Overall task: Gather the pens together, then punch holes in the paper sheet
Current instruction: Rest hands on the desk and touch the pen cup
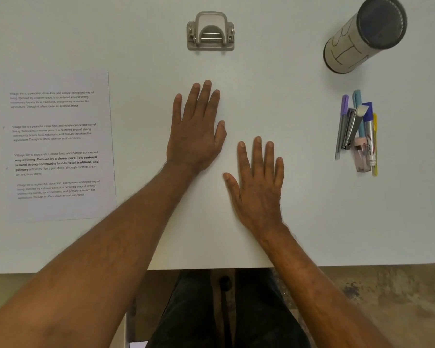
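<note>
Both hands lie flat, palms down, on the white table [299,222]. My left hand [199,129] rests near the middle with fingers spread; my right hand [258,182] lies just right of it and nearer to me. Neither holds anything. A printed paper sheet [58,146] lies flat at the left. A grey two-hole punch [210,31] stands at the far middle. At the right, several pens [357,131] lie bunched in a small pile: a purple pen [342,126], a teal one, a yellow one and a silver one, mixed with a small stapler and a pink item.
A tall grey cylindrical container [364,33] with a dark lid stands at the far right, just beyond the pen pile. The table's front edge [211,268] runs below my wrists, with my dark trousers and the floor beyond it.
</note>
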